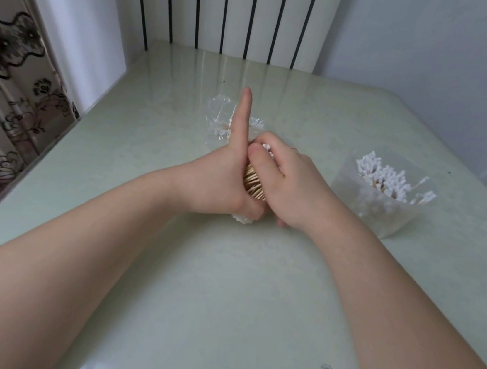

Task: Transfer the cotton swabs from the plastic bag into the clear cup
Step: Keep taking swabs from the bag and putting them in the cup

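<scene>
The clear plastic cup [364,211], at right on the pale green bench [223,289], is already well filled. The left hand [217,184] and right hand [294,187] together clasp a bundle of wooden-stemmed white cotton swabs [253,182]. The crumpled clear plastic bag [220,117] just beyond looks nearly emptied.

Left hand [218,181], thumb straight out, and right hand [291,184] together grip the cotton swabs [253,182].

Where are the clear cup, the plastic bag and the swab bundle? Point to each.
clear cup [384,223]: head view, lower front wall.
plastic bag [218,117]: head view, crumpled clear film.
swab bundle [253,182]: head view, exposed wooden sticks.
</scene>
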The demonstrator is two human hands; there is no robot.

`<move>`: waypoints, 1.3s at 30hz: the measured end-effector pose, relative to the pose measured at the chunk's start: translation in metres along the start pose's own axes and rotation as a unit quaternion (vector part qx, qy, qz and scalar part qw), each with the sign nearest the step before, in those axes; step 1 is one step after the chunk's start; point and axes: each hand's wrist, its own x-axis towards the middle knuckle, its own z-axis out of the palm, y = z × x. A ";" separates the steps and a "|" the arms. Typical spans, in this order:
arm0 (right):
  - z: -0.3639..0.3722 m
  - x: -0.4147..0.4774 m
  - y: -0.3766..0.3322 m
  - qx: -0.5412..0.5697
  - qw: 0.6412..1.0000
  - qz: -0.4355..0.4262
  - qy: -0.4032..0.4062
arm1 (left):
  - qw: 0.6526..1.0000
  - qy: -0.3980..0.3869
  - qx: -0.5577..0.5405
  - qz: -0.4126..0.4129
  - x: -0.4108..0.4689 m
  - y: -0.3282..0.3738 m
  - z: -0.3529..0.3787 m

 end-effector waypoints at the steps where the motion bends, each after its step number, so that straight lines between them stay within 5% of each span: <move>1: 0.001 0.000 0.000 -0.002 1.000 -0.003 0.000 | 1.000 -0.001 -0.003 0.002 0.000 -0.001 0.000; 10: 0.003 0.004 0.005 0.007 0.997 -0.032 0.071 | 0.999 -0.003 -0.015 -0.029 0.004 0.001 -0.005; 13: 0.003 0.006 0.007 0.035 0.992 0.000 0.120 | 0.991 0.002 -0.123 -0.048 0.003 0.002 -0.010; 18: 0.001 0.010 0.013 0.066 0.970 0.062 0.226 | 0.929 0.130 -0.334 -0.087 0.010 0.006 -0.002; 22: 0.013 0.008 0.004 0.092 0.965 0.071 0.236 | 0.855 0.230 -0.458 -0.080 0.014 0.017 0.019; 29: 0.024 0.005 -0.012 0.089 0.969 0.064 0.223 | 0.853 0.340 -0.388 -0.077 0.013 0.017 0.029; 39: 0.003 0.006 -0.025 0.199 0.950 0.070 0.231 | 0.888 0.354 -0.291 -0.028 0.013 0.049 0.030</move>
